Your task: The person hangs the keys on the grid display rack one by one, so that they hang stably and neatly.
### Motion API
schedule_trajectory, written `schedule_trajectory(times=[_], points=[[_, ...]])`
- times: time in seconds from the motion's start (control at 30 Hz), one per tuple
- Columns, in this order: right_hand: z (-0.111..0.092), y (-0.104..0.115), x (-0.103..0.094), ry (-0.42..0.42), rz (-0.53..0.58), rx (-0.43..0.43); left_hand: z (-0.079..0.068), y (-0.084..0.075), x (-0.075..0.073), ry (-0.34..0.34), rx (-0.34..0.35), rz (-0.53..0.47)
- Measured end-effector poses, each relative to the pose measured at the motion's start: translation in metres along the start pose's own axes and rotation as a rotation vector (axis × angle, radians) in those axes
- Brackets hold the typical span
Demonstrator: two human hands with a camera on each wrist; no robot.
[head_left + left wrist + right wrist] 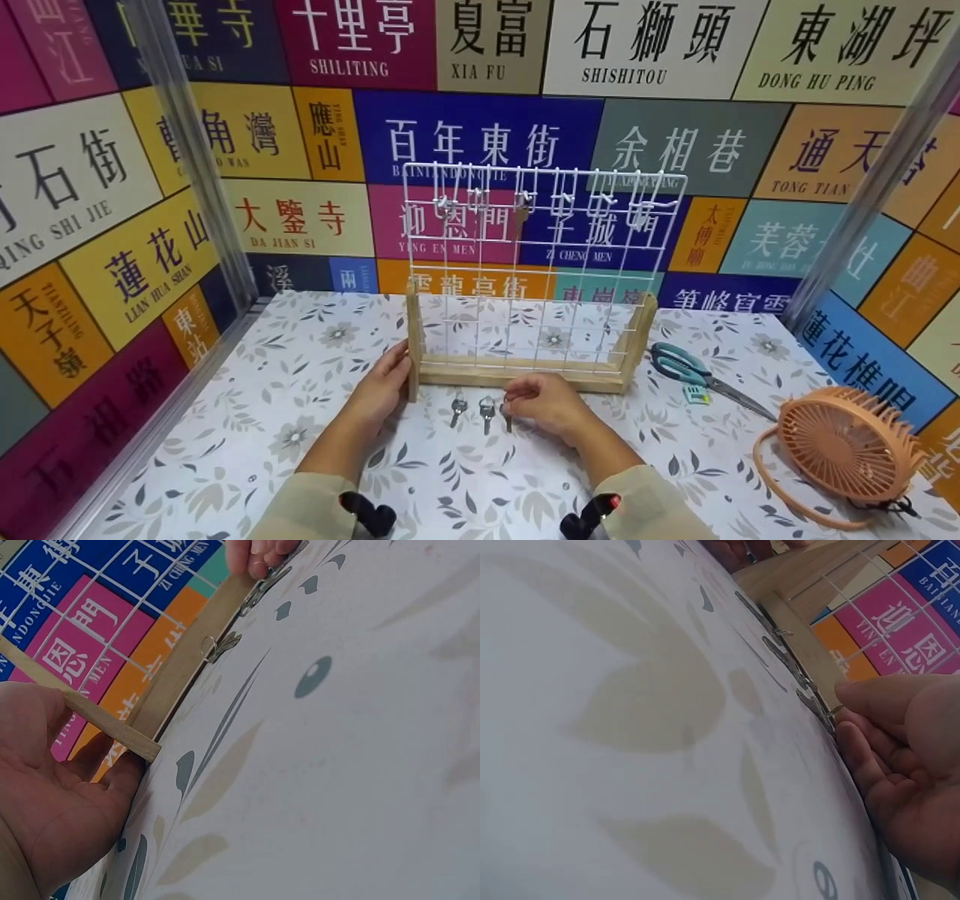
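Note:
In the head view, my left hand [384, 386] holds the left upright of a wooden stand [525, 377] that carries a white wire grid [480, 322]. The left wrist view shows this hand's fingers against the wooden foot [120, 731]. My right hand [551, 405] pinches the small ring of a key [509, 422] lying on the table, as the right wrist view shows at the thumb [870, 697]. Beside it lie a middle key [487, 420] and a left key [457, 412], in a row before the stand.
Several metal hooks run along the grid's upper part; a key [520, 215] hangs from one. To the right lie teal-handled scissors [679, 364] with a small tag [697, 395], and an orange fan [847, 446]. Sign-covered walls surround the patterned table [225, 450].

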State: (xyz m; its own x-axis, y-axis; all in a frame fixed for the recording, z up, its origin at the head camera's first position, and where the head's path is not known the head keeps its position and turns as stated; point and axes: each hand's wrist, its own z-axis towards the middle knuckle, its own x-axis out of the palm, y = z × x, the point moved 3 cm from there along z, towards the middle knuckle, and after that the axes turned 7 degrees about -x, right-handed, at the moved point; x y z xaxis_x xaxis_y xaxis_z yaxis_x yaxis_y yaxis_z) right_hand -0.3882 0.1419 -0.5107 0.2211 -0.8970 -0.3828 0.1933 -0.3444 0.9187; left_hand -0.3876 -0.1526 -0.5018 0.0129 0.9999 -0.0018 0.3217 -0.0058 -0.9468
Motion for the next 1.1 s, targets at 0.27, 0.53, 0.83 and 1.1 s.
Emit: schedule_trajectory(times=[0.27, 0.53, 0.83, 1.1], points=[[-0.001, 0.003, 0.002, -0.054, -0.162, -0.011, 0.001, -0.001, 0.001, -0.003, -0.004, -0.009], [-0.001, 0.004, 0.002, -0.105, -0.193, 0.025, 0.001, 0.0, 0.003, 0.01, 0.014, -0.043], [0.0, 0.017, -0.008, -0.187, 0.016, -0.005, 0.001, 0.0, 0.002, 0.007, -0.001, -0.043], [-0.007, 0.07, -0.029, -0.323, 0.341, -0.083, 0.004, 0.0, 0.001, 0.014, 0.052, 0.012]])
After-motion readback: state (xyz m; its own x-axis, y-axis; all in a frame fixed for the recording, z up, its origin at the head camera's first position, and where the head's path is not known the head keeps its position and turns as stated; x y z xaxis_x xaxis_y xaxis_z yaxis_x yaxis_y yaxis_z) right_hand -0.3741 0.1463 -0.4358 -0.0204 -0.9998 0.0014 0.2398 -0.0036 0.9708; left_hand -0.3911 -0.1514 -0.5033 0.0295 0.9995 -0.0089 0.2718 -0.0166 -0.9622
